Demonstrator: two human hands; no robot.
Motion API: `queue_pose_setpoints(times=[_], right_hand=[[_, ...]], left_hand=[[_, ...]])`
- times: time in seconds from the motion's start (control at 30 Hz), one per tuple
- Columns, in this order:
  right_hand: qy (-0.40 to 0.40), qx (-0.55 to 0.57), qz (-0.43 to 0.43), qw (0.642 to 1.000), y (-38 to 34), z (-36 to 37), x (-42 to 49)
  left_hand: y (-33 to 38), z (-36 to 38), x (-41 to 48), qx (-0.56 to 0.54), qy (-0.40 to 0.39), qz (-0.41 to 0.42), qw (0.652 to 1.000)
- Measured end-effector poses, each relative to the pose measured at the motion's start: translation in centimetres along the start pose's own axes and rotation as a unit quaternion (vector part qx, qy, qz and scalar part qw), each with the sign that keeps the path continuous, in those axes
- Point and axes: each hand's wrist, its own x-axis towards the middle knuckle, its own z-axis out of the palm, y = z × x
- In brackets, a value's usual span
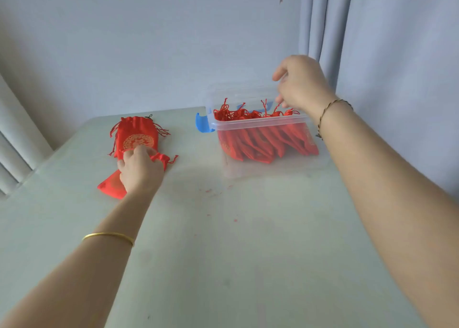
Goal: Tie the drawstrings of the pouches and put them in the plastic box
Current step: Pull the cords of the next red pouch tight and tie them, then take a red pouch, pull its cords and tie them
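A clear plastic box stands at the back right of the table, packed with several red drawstring pouches standing on end, their strings sticking up. My right hand hovers over the box's right end with fingers loosely curled downward, holding nothing that I can see. At the back left lies a small pile of red pouches with a gold round emblem on the top one. My left hand lies on a red pouch in front of that pile, its fingers curled over the pouch's gathered neck.
A blue latch sticks out at the box's left end. The pale green table ends at a grey wall behind; a curtain hangs at the right. Small red thread bits lie mid-table.
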Motion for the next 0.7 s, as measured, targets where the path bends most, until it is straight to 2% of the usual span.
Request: queue_pose_setpoints(times=[0.13, 0.27, 0.33, 0.43, 0.5, 0.53, 0.57, 0.6, 0.67, 0.7], right_hand=[[-0.049, 0.102, -0.08, 0.99, -4.8, 2.5, -5.0], [-0.128, 0.172, -0.092, 0.972, -6.7, 5.5, -9.4], [-0.184, 0.188, -0.072, 0.962, -6.2, 7.4, -10.9], [-0.245, 0.14, -0.034, 0.959, -4.6, 10.0, -12.6], [-0.283, 0.095, -0.008, 0.954, -3.5, 11.1, -13.4], [-0.298, 0.078, -0.001, 0.951, -3.0, 11.5, -13.9], [-0.305, 0.067, 0.0, 0.95, -2.5, 11.7, -14.0], [-0.308, 0.064, -0.01, 0.949, -2.1, 11.9, -14.3], [-0.313, 0.069, -0.04, 0.946, -1.6, 12.0, -14.5], [-0.318, 0.062, -0.056, 0.944, -1.4, 12.1, -14.4]], left_hand=[[-2.9, -0.5, -1.7, 0.174, -0.065, 0.005, 0.983], [-3.6, -1.8, -2.3, 0.239, -0.078, 0.058, 0.966], [-3.2, -2.7, -3.0, 0.251, -0.117, 0.096, 0.956], [-1.5, -4.6, -5.1, 0.171, -0.251, 0.139, 0.942], [-0.3, -5.7, -6.9, 0.043, -0.376, 0.087, 0.921], [-0.1, -6.0, -7.6, -0.008, -0.406, 0.071, 0.911], [0.1, -5.9, -7.9, -0.031, -0.4, 0.083, 0.912], [-0.1, -5.8, -8.1, -0.035, -0.354, 0.107, 0.928], [-0.5, -4.7, -7.9, -0.004, -0.214, 0.14, 0.967], [-0.7, -4.1, -7.8, 0.029, -0.173, 0.136, 0.975]])
